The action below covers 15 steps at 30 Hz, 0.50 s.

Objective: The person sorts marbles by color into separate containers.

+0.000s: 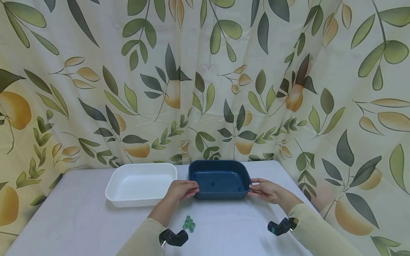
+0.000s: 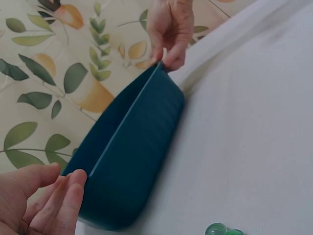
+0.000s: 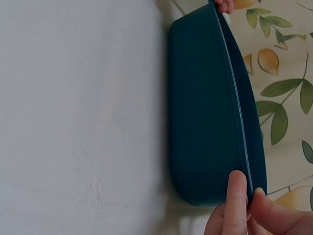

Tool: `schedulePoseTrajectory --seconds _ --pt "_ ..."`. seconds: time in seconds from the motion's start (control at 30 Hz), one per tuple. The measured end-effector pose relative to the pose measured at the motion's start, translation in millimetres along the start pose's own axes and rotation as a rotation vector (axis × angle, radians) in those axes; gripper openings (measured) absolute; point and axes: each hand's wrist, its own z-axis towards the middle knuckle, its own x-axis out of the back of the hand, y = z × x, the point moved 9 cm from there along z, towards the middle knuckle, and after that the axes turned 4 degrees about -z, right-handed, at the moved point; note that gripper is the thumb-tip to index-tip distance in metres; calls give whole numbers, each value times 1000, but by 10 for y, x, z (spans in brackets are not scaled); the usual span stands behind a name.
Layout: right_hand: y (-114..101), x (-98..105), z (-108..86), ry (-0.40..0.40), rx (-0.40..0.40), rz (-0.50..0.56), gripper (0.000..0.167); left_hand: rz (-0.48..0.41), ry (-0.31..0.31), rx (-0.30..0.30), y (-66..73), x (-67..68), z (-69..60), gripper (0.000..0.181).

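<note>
Tray (image 1: 221, 195): being steadied, apparently!
Left hand (image 1: 183, 189): fingers pinching one end
Right hand (image 1: 268, 191): pinching the other
Next: probably level handling

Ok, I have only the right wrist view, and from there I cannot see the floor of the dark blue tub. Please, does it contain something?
Observer: Yes. In the head view at least three small dark blue marbles are inside the dark blue tub.
Operator: Thank you. And what stands next to it, on the person's left side?
Observer: A white rectangular tub.
Operator: Is there also something lying on the table, nearer to the person?
Observer: Yes, a small cluster of green glass marbles, outside both tubs.
</note>
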Motion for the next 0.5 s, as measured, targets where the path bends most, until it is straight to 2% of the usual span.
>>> schedulePoseTrajectory --seconds 0.5 --pt "8 4 1 6 -4 3 62 -2 -20 4 3 2 -3 33"
